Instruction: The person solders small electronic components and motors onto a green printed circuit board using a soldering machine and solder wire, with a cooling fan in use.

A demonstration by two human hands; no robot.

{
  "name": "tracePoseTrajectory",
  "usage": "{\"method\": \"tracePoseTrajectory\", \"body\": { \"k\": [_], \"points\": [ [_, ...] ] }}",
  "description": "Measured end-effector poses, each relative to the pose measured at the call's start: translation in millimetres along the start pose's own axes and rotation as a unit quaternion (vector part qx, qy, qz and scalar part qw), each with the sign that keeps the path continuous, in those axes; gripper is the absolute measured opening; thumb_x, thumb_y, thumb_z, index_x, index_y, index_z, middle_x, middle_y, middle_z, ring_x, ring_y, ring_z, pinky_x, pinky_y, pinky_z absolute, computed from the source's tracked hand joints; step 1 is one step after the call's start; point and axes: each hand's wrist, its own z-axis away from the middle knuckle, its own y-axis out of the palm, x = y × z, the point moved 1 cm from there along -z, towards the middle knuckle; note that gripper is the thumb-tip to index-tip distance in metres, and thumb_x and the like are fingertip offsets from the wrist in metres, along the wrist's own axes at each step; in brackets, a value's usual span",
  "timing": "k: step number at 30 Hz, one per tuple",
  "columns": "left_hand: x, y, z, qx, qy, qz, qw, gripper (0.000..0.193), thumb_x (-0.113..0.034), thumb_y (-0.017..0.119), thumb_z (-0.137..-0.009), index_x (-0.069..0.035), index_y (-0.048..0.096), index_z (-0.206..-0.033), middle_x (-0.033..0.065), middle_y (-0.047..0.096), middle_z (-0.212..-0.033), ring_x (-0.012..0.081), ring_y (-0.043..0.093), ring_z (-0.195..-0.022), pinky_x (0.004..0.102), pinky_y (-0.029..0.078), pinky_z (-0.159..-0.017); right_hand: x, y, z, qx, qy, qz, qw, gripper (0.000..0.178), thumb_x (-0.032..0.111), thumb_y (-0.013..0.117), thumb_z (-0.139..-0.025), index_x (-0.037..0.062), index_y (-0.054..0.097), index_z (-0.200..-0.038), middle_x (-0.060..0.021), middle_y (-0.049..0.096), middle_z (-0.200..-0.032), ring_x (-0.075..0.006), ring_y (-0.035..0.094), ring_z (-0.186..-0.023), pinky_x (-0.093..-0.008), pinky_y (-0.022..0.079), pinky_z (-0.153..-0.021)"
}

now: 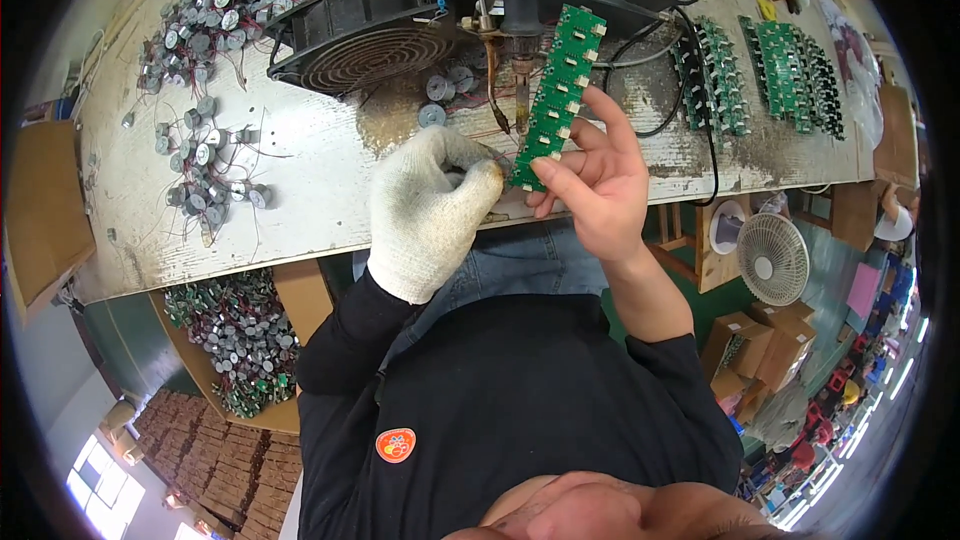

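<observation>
A long green circuit board (563, 88) with a row of white connectors is pinched between the thumb and fingers of my bare right hand (608, 190). It stands at a tilt, its upper end leaning right. My left hand (425, 215), in a white knitted glove, is closed beside the board's lower end; what its fingertips hold is mostly hidden. Just above the fingertips hang a thin bent metal tube (491, 80) and an upright soldering iron (523, 70), close to the board's left edge. A few round silver components (440, 90) lie behind the gloved hand.
Wired round components lie in a large heap (225, 15) and a smaller group (205, 160) on the left. A black fan (370, 35) stands behind. More boards (790, 70) lie in rows at right, past a black cable (712, 130). A filled carton (235, 340) sits below the table's left front edge.
</observation>
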Motion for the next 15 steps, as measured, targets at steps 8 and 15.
{"method": "tracePoseTrajectory", "body": {
  "k": [8,15],
  "points": [
    [6.6,0.3,0.7,0.01,-0.024,0.028,0.999,0.014,-0.011,0.065,-0.08,0.002,0.064,-0.082,0.007,0.063,-0.071,0.0098,0.057,-0.065,0.0259,0.046,-0.059,-1.7,-0.3,1.3,-0.012,0.009,-0.006,1.0,0.066,-0.011,0.06,-0.083,0.0021,0.028,-0.14,-0.0172,0.059,-0.105,-0.0167,0.065,-0.066,-0.0233,0.053,-0.051],
    [4.7,4.1,-1.0,0.023,-0.05,0.067,0.996,0.014,-0.011,0.067,-0.082,0.003,0.063,-0.084,0.0048,0.063,-0.073,0.0072,0.057,-0.068,0.024,0.046,-0.06,-2.5,-0.7,3.0,-0.001,0.016,-0.008,1.0,0.067,-0.011,0.06,-0.083,0.003,0.028,-0.14,-0.0173,0.059,-0.104,-0.0162,0.065,-0.065,-0.0232,0.053,-0.051]
  ]
}}
